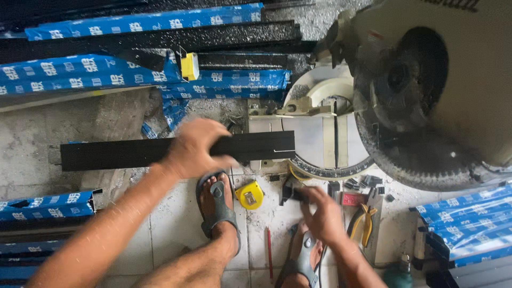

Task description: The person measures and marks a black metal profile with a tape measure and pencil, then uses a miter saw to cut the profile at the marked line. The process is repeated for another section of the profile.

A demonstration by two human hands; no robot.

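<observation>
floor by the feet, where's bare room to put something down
Bare tile lies left of the left foot, below the black bar. Bare concrete sits above that bar's left end. Around the tape measure, red pencil, pliers and the black offcuts by the saw, it is crowded.

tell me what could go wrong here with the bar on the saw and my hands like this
1. The left hand alone holds the black bar on the saw table; its long end overhangs unsupported, so it may tip or shift.
2. The right hand holds a small black piece low near the blade; a slip could bring fingers close.
3. Feet in open sandals sit among offcuts, pliers and a tape measure: dropped metal could hit toes.
</observation>
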